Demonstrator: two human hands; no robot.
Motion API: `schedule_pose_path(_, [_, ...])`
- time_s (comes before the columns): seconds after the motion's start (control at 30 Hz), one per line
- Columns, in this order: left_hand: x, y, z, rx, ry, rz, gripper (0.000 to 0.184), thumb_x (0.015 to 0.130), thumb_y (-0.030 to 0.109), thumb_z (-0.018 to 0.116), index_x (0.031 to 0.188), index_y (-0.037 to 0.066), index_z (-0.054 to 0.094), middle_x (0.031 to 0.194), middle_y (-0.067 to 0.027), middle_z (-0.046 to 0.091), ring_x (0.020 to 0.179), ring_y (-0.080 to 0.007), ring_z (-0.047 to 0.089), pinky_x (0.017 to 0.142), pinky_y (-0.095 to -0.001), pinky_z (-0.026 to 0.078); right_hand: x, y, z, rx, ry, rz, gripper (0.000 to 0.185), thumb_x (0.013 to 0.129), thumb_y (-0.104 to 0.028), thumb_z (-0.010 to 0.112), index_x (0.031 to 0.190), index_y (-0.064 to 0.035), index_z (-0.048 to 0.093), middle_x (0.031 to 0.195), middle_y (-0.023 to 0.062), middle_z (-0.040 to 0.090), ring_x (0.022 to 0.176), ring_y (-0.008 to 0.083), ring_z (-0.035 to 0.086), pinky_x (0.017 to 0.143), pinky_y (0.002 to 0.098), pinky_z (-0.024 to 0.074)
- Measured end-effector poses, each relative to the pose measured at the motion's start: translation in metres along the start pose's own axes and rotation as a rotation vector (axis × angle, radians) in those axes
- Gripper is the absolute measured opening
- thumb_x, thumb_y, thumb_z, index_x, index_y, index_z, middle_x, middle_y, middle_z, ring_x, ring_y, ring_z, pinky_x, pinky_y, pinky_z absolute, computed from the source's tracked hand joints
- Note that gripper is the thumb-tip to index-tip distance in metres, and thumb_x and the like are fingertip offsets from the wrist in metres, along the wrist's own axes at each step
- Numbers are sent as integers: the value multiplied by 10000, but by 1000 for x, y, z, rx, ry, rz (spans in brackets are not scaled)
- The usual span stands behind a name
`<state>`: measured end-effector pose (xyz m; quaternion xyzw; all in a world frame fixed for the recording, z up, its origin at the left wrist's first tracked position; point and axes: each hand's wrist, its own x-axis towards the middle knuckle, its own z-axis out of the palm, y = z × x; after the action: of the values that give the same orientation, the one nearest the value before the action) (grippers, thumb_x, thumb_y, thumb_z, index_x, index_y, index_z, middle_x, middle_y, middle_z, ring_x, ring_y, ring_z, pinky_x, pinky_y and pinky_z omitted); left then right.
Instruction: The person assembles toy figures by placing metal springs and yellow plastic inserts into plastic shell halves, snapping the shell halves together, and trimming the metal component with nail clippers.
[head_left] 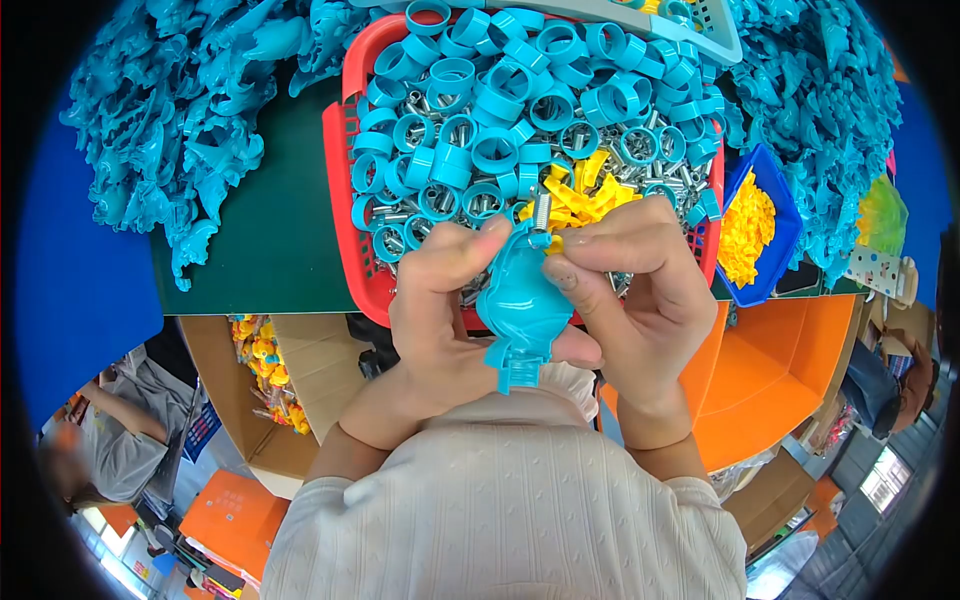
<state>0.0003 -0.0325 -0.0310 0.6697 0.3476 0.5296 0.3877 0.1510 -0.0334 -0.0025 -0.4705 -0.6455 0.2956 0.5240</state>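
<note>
My left hand (pixel 430 310) is closed around a teal plastic shell part (pixel 524 290), with its thumb near the top edge. The shell is held upright, its ribbed end pointing toward my body. A metal spring (pixel 542 212) stands at the shell's top end. Beside the spring, my right hand (pixel 650 300) pinches a small yellow plastic piece (pixel 555 244) against the shell; the fingertips partly cover it. Just beyond both hands, a red basket (pixel 347 205) holds teal rings (pixel 494 152), many springs and a cluster of yellow plastic pieces (pixel 585 200).
Piles of teal shells (pixel 170 120) lie left and right of the basket on the green table (pixel 270 220). A blue tray (pixel 788 240) of small yellow parts stands at right. Below are a cardboard box (pixel 310 380) and an orange bin (pixel 770 380). Another person (pixel 125 440) is at lower left.
</note>
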Motion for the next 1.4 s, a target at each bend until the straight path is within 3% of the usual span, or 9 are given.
schedule_pose_path(0.2, [6, 8, -11, -148, -50, -146, 918, 447, 404, 831, 1155, 40, 373, 1018, -72, 477, 932, -170, 503, 817, -301, 417, 3, -7, -5, 251, -34, 214, 181, 730, -70, 695, 862, 4, 597, 825, 71, 592, 755, 141, 531, 670, 241, 405])
schedule_pose_path(0.27, [9, 8, -11, -246, -70, -38, 856, 494, 127, 870, 1190, -7, 390, 944, -71, 476, 797, -119, 481, 694, -223, 408, 3, -17, -6, 309, -13, 355, 176, 732, -77, 697, 849, 4, 594, 810, 65, 583, 741, 133, 523, 661, 235, 402])
schedule_pose_path(0.3, [9, 8, -12, -248, -72, -39, 856, 494, 127, 870, 1190, -7, 390, 944, -71, 476, 797, -119, 481, 694, -223, 408, 3, -19, -6, 368, 8, 495, 173, 734, -85, 699, 836, 3, 591, 795, 59, 575, 728, 124, 515, 651, 229, 398])
schedule_pose_path(0.5, [7, 6, -11, -254, -99, -67, 840, 508, 132, 864, 1185, -15, 389, 972, -74, 485, 837, -128, 507, 724, -236, 427, -1, -9, -9, 354, -100, 415, 149, 729, -55, 697, 787, -2, 570, 725, 33, 539, 652, 103, 475, 590, 225, 384])
schedule_pose_path(0.63, [0, 1, -12, -296, -34, -166, 862, 510, 222, 859, 1186, -24, 385, 1076, -100, 501, 956, -153, 522, 797, -260, 435, -1, -7, -5, 277, -107, 363, 143, 706, -6, 694, 800, 3, 586, 729, 46, 565, 639, 111, 495, 592, 227, 391])
schedule_pose_path(0.83, [9, 7, -11, -442, 162, -402, 901, 643, 465, 749, 1255, -72, 363, 1264, -178, 442, 1100, -213, 480, 931, -334, 385, 8, 1, -29, -107, -103, -113, 178, 819, -135, 566, 888, 19, 625, 836, 94, 631, 646, 127, 544, 584, 258, 423])
schedule_pose_path(0.87, [10, 7, -14, -438, 162, -408, 885, 674, 463, 727, 1263, -80, 353, 1262, -183, 440, 1118, -223, 468, 941, -341, 377, 6, -5, -41, -166, 15, 51, 204, 708, 2, 638, 912, -1, 637, 852, 91, 640, 777, 190, 595, 690, 276, 461])
schedule_pose_path(0.97, [11, 5, -14, -416, 144, -394, 855, 746, 475, 655, 1292, -86, 313, 1297, -194, 396, 1161, -247, 429, 965, -353, 356, 5, 9, -74, -409, 250, 89, 110, 841, -32, 556, 915, 30, 608, 888, 68, 602, 724, 96, 531, 669, 203, 416])
schedule_pose_path(1.4, [0, -9, -23, -160, 260, -361, 761, 789, 587, 519, 1182, -55, 405, 1150, -115, 444, 1034, -185, 462, 882, -309, 400, 34, 44, -121, -845, 239, 173, 149, 814, -76, 600, 952, -25, 623, 864, 54, 609, 795, 124, 569, 713, 232, 432])
